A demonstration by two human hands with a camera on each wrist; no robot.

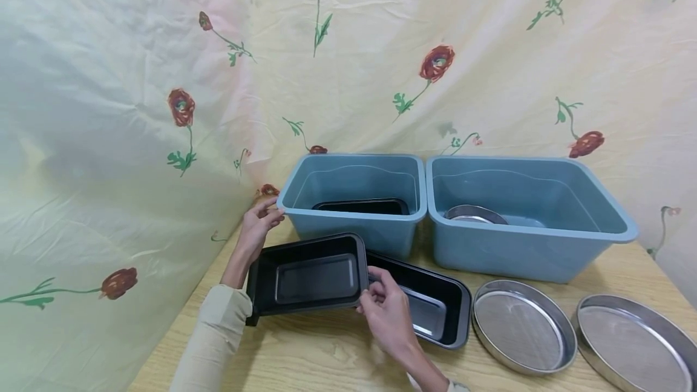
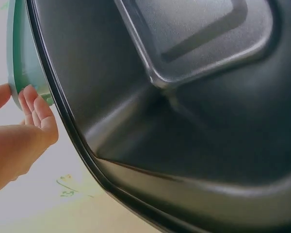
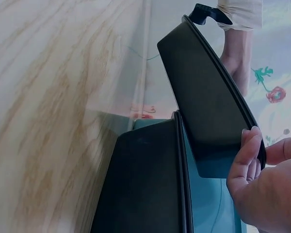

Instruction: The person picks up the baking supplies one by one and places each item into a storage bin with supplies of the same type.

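Observation:
A black loaf pan hangs tilted over the table, its inside facing me. My right hand pinches its right end, thumb and fingers on either side of the rim, as the right wrist view also shows. At the left corner of the smaller blue bin, my left hand holds the rim between its fingers. The pan's inside fills most of the left wrist view, in front of the left hand. A second loaf pan lies on the table behind the first and is partly hidden by it.
Inside the smaller bin lies a black pan. A larger blue bin stands to its right with a round metal pan in it. Two round metal pans lie on the wooden table at right. Flowered cloth hangs behind.

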